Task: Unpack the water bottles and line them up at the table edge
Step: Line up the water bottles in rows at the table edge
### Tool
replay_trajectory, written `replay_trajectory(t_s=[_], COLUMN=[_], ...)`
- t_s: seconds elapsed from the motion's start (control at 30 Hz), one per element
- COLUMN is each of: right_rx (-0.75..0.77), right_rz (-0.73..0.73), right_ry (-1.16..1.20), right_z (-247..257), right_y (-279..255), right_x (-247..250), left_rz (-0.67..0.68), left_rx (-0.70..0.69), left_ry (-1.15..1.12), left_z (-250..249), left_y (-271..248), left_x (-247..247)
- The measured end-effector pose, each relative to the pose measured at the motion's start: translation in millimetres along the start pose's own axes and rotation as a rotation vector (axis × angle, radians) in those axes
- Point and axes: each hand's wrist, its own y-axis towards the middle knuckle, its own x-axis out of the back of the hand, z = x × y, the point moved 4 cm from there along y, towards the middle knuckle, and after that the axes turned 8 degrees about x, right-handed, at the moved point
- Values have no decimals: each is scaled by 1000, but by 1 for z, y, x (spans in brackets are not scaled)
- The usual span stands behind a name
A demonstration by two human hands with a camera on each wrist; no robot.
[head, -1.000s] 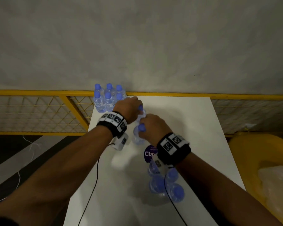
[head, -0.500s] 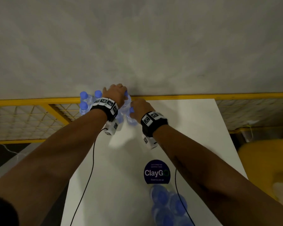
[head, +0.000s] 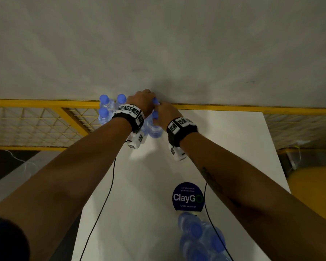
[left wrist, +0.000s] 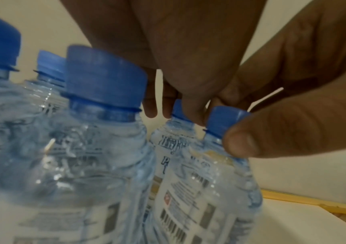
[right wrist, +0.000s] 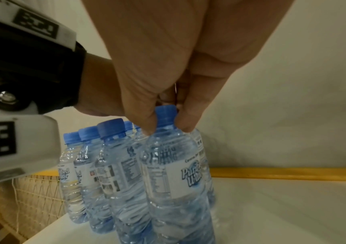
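Observation:
Several clear water bottles with blue caps [head: 104, 99] stand grouped at the far left corner of the white table [head: 224, 147]. My left hand [head: 143, 102] pinches the cap of one bottle [left wrist: 224, 118] between thumb [left wrist: 241, 143] and fingers, right beside that group. My right hand [head: 163, 112] pinches the cap of another bottle [right wrist: 167, 173], upright against the group's right side. I cannot tell whether its base touches the table. More bottles in their wrap [head: 199, 238] lie near the front edge.
A yellow rail [head: 233, 107] runs along the table's far edge against a grey wall, with yellow mesh fencing [head: 36, 125] to the left. A round blue ClayGo sticker [head: 188, 196] is on the table. A yellow bin [head: 312, 185] stands at the right.
Both hands have carried their bottles from the table's middle to the far edge, up against the standing group. The wrapped bottles now lie further behind the hands.

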Motion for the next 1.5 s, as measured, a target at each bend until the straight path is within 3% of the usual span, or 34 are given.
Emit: replay_trajectory(t_s=[0.33, 0.47, 0.6, 0.7, 0.83, 1.0, 1.23, 1.5], right_rx=[-13, 8, 68, 108, 76, 96, 5, 9], right_rz=[-21, -80, -38, -5, 118, 211, 287, 225], right_ry=[42, 40, 59, 32, 24, 35, -30, -107], right_z=[0, 12, 32, 46, 52, 67, 68, 60], right_y=[-16, -57, -131, -201, -276, -352, -412, -426], right_x=[7, 20, 27, 30, 12, -10, -69, -111], left_rz=[21, -136, -225, -158, 59, 219, 298, 161], left_rx=[-12, -48, -245, -329, -318, -411, -378, -342], left_ry=[-11, -111, -187, -428, -402, -374, -212, -93], left_z=[1, 2, -18, -37, -64, -94, -119, -124], left_y=[-20, -59, -131, -205, -284, -350, -376, -383], left_x=[6, 22, 18, 3, -24, -49, -90, -117])
